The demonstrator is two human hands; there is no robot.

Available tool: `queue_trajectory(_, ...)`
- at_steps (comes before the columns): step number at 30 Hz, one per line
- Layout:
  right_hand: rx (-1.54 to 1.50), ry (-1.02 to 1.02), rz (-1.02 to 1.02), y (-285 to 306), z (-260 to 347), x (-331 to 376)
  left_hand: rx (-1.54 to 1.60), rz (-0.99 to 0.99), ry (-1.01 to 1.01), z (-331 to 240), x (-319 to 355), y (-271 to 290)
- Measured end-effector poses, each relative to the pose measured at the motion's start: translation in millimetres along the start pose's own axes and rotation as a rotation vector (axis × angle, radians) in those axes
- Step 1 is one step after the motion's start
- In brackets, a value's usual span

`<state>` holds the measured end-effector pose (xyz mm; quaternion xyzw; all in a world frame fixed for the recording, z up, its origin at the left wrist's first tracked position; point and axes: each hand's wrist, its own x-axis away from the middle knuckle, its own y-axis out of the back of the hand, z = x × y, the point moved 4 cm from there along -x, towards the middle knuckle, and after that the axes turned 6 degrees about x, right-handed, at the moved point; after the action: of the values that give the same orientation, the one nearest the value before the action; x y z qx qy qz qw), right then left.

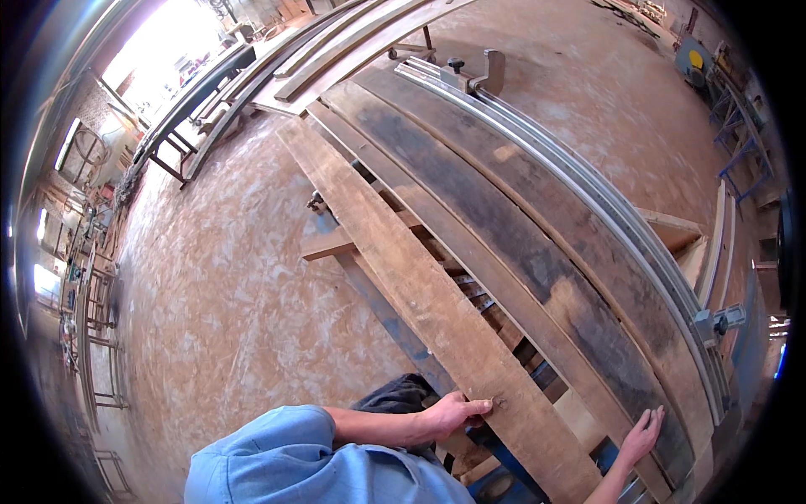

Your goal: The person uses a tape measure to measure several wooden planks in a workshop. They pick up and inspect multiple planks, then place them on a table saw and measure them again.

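A long light-brown wooden plank (420,281) runs from far left to near right. My left hand (456,417) is closed on its left edge, thumb on the upper face and fingers mostly hidden. To the right, with a gap between, lies a narrower board (495,290). Beside that is a wide plank with dark stains (470,189), then another wide board (579,227). My right hand (642,435) rests near the close end of the narrower board and the stained plank, fingers stretched out and lying against the wood.
A silver metal rail (579,176) with an upright stop (493,71) borders the boards on the right. Under them a blue metal frame (382,307) and a wooden crosspiece (327,244) show. More planks (336,46) lie on a far stand. Metal racks (84,353) line the left wall.
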<state>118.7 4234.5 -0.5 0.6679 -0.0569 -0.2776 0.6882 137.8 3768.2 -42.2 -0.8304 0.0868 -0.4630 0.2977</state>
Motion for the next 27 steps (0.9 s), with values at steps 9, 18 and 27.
queue_trajectory(9,-0.077,0.025,-0.024,5,14,3,0.114,-0.014,-0.043,-13,-7,2)
queue_trajectory(18,0.007,0.091,-0.146,28,43,-24,0.111,-0.107,-0.058,-10,-14,-14)
queue_trajectory(27,-0.162,-0.021,-0.213,7,13,-20,0.12,0.043,-0.201,-13,-29,-6)
